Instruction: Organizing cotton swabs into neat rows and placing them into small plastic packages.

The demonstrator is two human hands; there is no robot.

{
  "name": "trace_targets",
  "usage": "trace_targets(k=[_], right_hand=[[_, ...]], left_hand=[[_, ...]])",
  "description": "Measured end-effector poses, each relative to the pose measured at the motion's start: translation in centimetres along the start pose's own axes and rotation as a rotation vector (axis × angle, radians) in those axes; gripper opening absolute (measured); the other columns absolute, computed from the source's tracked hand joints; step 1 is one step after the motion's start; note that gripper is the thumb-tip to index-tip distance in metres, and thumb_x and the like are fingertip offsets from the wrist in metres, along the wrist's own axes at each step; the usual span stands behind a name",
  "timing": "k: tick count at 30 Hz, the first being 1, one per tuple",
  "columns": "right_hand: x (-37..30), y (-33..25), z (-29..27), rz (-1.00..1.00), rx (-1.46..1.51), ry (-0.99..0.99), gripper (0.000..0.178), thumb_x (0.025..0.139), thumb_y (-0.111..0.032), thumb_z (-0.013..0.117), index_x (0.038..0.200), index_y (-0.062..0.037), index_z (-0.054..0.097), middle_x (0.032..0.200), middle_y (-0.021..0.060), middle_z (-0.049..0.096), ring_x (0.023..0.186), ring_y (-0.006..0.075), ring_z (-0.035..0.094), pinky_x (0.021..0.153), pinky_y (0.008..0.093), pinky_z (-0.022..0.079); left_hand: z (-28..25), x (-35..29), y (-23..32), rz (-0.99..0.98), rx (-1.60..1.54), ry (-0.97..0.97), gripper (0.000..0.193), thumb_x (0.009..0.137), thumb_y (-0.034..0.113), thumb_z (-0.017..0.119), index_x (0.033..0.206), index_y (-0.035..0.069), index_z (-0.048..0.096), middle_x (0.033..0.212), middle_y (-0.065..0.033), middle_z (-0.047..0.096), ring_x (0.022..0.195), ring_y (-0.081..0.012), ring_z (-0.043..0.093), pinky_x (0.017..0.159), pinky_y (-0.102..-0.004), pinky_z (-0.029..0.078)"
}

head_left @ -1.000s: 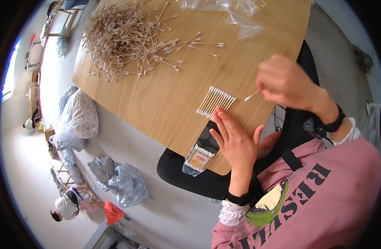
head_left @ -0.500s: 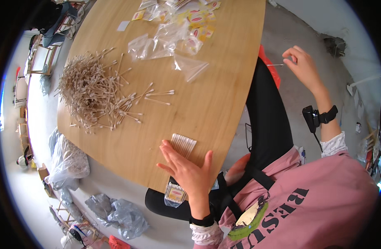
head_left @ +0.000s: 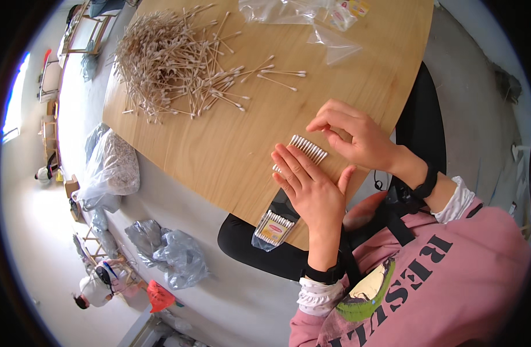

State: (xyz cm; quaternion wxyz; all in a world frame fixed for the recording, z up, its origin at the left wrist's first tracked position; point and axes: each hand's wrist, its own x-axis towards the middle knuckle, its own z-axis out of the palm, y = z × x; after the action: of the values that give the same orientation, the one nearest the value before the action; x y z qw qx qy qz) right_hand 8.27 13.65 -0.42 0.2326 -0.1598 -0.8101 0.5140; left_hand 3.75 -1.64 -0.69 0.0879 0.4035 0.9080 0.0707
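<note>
A neat row of white-tipped cotton swabs (head_left: 309, 149) lies on the wooden table (head_left: 207, 165) near its edge. My left hand (head_left: 311, 188) rests flat over the lower part of that row, fingers stretched and thumb apart. Just above the row's other end hovers my right hand (head_left: 361, 136), its fingers bent and thumb apart from the index finger; I see no swab in it. Beside my left hand, at the table edge, is a clear packet of cotton swabs (head_left: 274, 227) with a yellow label. A dark flat object (head_left: 284, 202) lies partly under my left hand.
A big loose heap of cotton swabs (head_left: 161, 63) covers the far left, several strays lying to its right. Clear plastic bags (head_left: 335, 43) and yellow labels (head_left: 358, 7) lie at the back. Stuffed plastic bags (head_left: 118, 165) stand on the floor at left.
My right hand has come from beyond the table's right edge, where it pinched a single swab, to above the swab row. That swab no longer shows. The view has shifted; my left hand stays on the row.
</note>
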Motion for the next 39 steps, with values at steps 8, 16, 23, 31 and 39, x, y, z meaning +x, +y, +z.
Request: trace_targets(k=[8,16,23,31,39], right_hand=[[-0.4,1.2,0.6,-0.127,-0.04,-0.077,0.014,0.071,0.009,0.062,0.068,-0.0045,0.063,0.086,0.0033,0.055,0.081,0.0202,0.056,0.067,0.0317,0.046],[-0.4,1.7,0.5,-0.162,-0.088,-0.118,0.023,0.068,0.016,0.058,0.07,-0.0051,0.067,0.09,0.0041,0.056,0.084,0.0198,0.055,0.07,0.0296,0.047],[-0.2,1.6,0.6,-0.188,-0.121,-0.115,0.021,0.067,0.015,0.059,0.069,-0.0053,0.066,0.089,0.0037,0.056,0.083,0.0198,0.055,0.069,0.0295,0.047],[-0.3,1.8,0.4,-0.212,-0.125,-0.145,0.022,0.067,0.015,0.058,0.069,-0.0055,0.066,0.088,0.0037,0.056,0.083,0.0199,0.055,0.07,0.0296,0.047],[-0.3,1.6,0.5,-0.147,-0.079,-0.079,0.024,0.068,0.015,0.059,0.075,-0.0055,0.069,0.09,0.0041,0.056,0.084,0.0199,0.054,0.071,0.0295,0.046]], left_hand=[[0.3,-0.2,-0.3,-0.011,-0.079,0.049,0.112,0.088,0.072,0.051,0.153,-0.013,0.017,0.162,-0.0297,0.015,0.154,-0.0395,0.01,0.123,-0.0496,0.009],[0.5,0.0,-0.2,-0.014,-0.098,0.065,0.108,0.09,0.069,0.052,0.153,-0.013,0.018,0.162,-0.0296,0.016,0.153,-0.0395,0.011,0.124,-0.0482,0.008],[0.5,0.0,-0.3,-0.025,-0.084,0.084,0.108,0.09,0.069,0.051,0.153,-0.012,0.019,0.162,-0.0294,0.016,0.153,-0.0395,0.012,0.124,-0.048,0.009],[0.8,0.1,-0.2,-0.019,-0.075,0.075,0.109,0.089,0.07,0.052,0.153,-0.012,0.019,0.162,-0.0293,0.017,0.153,-0.0395,0.012,0.124,-0.048,0.01],[0.6,0.1,-0.1,-0.02,-0.077,0.073,0.109,0.089,0.07,0.052,0.153,-0.012,0.02,0.162,-0.0293,0.017,0.153,-0.0396,0.012,0.123,-0.0483,0.011]])
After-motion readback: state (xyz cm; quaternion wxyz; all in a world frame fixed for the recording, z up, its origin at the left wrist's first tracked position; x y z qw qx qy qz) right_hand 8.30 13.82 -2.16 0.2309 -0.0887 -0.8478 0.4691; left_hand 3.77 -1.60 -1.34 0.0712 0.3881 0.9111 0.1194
